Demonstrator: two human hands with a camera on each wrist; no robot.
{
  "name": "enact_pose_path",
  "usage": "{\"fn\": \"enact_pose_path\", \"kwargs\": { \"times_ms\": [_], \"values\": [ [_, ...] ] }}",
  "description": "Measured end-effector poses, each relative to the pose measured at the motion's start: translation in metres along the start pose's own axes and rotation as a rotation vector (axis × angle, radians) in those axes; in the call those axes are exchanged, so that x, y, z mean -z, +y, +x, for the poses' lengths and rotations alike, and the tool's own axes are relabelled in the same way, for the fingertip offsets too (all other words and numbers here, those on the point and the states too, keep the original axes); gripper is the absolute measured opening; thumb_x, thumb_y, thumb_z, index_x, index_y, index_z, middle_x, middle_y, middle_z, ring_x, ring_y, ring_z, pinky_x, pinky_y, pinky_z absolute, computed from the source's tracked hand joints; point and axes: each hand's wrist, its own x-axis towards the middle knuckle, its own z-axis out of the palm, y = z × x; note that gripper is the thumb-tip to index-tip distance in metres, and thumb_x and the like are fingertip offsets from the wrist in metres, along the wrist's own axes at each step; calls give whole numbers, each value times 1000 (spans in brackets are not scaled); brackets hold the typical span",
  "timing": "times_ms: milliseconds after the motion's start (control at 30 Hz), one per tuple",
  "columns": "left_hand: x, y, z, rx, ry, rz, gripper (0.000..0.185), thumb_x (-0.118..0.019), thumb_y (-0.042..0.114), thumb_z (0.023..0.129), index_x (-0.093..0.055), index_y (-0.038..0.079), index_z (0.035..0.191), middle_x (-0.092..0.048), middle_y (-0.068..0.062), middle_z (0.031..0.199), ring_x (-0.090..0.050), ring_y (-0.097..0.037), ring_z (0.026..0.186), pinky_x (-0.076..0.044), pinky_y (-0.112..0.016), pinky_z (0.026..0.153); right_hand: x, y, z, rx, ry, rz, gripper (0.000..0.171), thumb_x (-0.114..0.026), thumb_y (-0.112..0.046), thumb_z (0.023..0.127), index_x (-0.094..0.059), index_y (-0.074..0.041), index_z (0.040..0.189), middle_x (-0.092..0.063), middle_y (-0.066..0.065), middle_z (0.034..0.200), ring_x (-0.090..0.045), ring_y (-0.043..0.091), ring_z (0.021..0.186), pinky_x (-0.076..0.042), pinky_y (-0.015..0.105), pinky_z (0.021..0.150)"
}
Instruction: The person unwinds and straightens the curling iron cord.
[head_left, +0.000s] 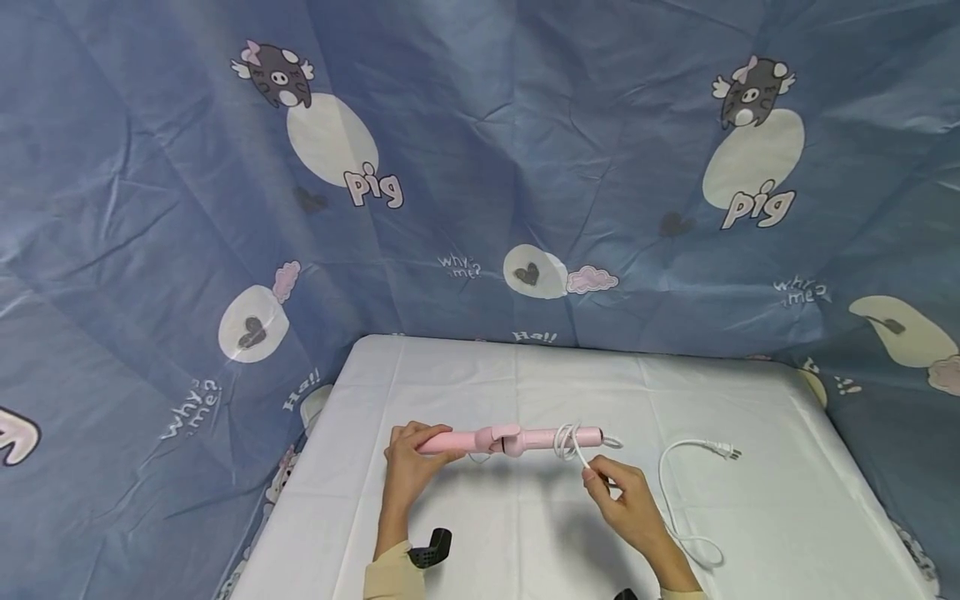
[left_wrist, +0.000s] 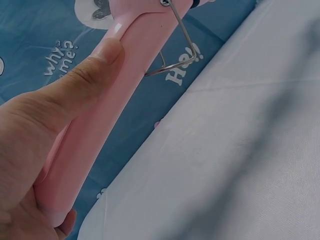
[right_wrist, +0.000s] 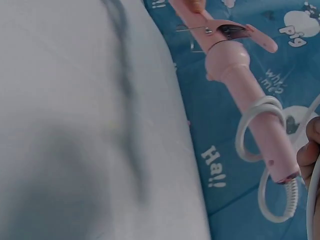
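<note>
A pink curling iron (head_left: 540, 438) is held level above the white table, its barrel end toward the left. My left hand (head_left: 407, 460) grips the barrel end, with the thumb (left_wrist: 95, 65) laid along the pink surface. White cord (right_wrist: 265, 107) loops around the handle near its right end, where the cord leaves through a ribbed sleeve (right_wrist: 291, 197). My right hand (head_left: 624, 498) pinches the cord just below and to the right of the handle. A thin wire stand (left_wrist: 186, 55) sticks out from the iron near the clamp lever (right_wrist: 262, 39).
The cord's free length (head_left: 663, 479) curves over the table right of my right hand and ends in a two-prong plug (head_left: 726, 451). A white cloth covers the table (head_left: 525, 375). Blue printed fabric (head_left: 465, 125) hangs behind and at both sides.
</note>
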Motion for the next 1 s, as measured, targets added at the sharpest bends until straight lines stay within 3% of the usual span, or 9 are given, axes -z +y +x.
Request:
{"fn": "enact_pose_path", "kwargs": {
  "times_ms": [233, 467, 633, 1000],
  "values": [
    [0, -2, 0, 14, -16, -7, 41, -85, 50, 57, -73, 34, 92, -62, 12, 88, -41, -8, 92, -21, -39, 87, 5, 18, 1, 34, -1, -27, 34, -60, 14, 80, -53, -19, 71, -45, -8, 58, -38, -5, 57, -34, 15, 49],
    [-2, -5, -3, 11, -21, 20, 43, -86, 49, 55, -73, 33, 93, -63, 12, 88, -42, -8, 91, -22, -38, 85, 13, -1, 11, 37, -24, 5, 29, -58, 16, 81, -55, -12, 72, -46, -5, 59, -38, -3, 57, -33, 14, 50],
    [-3, -4, -3, 0, -15, 13, 42, -87, 47, 56, -74, 32, 93, -63, 12, 88, -42, -8, 90, -22, -38, 85, 19, -13, 18, 61, -27, 15, 32, -57, 17, 80, -55, -14, 75, -48, -4, 60, -40, -1, 56, -34, 14, 50],
    [-4, -1, -4, 5, -25, 18, 42, -87, 48, 55, -74, 33, 91, -62, 14, 86, -42, -7, 91, -21, -38, 85, 24, -1, 24, 90, -31, -17, 34, -59, 17, 79, -53, -16, 72, -42, -6, 59, -35, -2, 57, -29, 9, 53]
  ]
}}
